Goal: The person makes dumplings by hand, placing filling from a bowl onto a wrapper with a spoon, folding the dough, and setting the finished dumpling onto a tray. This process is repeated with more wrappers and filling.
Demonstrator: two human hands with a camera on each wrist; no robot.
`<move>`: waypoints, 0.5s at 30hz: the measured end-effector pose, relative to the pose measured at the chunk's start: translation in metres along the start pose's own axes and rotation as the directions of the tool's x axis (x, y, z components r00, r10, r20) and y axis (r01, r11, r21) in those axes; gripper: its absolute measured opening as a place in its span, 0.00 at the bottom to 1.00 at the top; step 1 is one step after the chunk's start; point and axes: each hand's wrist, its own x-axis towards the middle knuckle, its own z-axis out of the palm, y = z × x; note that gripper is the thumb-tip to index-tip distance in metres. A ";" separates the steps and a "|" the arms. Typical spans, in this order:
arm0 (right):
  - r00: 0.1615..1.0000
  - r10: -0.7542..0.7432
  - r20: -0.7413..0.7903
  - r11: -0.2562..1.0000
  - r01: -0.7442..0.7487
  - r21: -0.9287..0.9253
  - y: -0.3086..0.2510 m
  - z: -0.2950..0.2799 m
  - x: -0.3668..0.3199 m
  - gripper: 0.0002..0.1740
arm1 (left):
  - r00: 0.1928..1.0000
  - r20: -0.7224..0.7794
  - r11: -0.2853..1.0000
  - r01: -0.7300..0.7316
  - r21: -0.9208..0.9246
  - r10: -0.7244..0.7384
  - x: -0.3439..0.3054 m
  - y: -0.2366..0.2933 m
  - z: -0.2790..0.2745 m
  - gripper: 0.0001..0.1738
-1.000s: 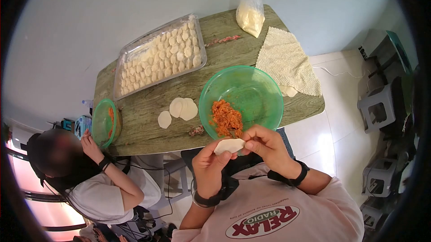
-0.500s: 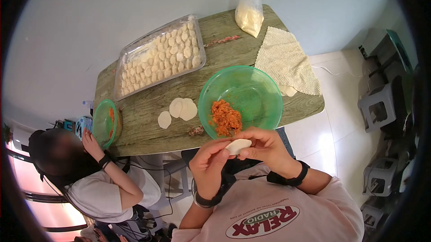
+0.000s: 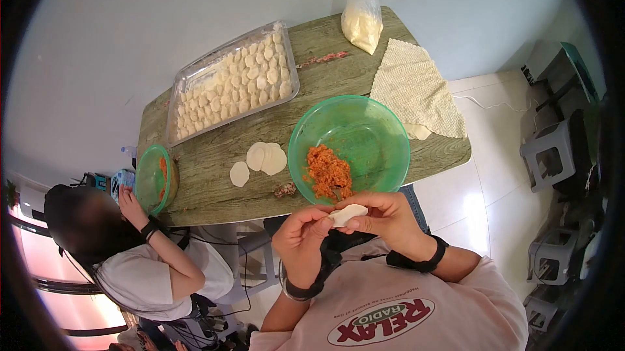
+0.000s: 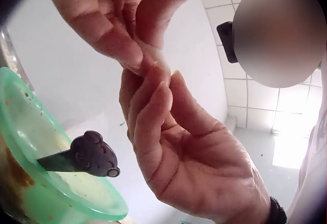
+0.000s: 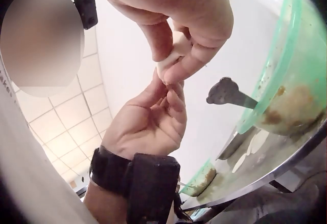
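Folded dough wrapper (image 3: 349, 215): between hands, by green bowl's (image 3: 372, 146) near rim | left hand (image 3: 301, 242): pinching left end | right hand (image 3: 395, 222): pinching right end | table (image 3: 208, 185): near edge alongside; tray (image 3: 195, 80) apart from bowl, wood showing between; flat wrappers (image 3: 274, 158) left of bowl.

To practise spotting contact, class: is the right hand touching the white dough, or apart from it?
Touching. The right wrist view shows the right hand pinching the white dough between thumb and finger, with no gap.

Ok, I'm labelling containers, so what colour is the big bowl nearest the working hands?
The big bowl is translucent green; the head view shows it best.
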 end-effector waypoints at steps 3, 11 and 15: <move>1.000 0.000 -0.023 1.000 -0.001 -0.022 0.002 -0.001 0.000 0.17 | 1.000 0.013 1.000 -0.006 0.015 0.005 0.000 0.000 0.002 0.08; 0.998 -0.002 -0.062 1.000 0.002 -0.006 0.002 -0.003 -0.001 0.15 | 0.999 -0.016 0.998 -0.037 -0.056 0.036 0.001 -0.006 0.003 0.07; 0.999 -0.012 -0.035 1.000 0.012 0.004 0.004 -0.004 0.000 0.16 | 0.996 0.018 0.992 -0.091 0.083 0.090 0.002 -0.009 -0.005 0.07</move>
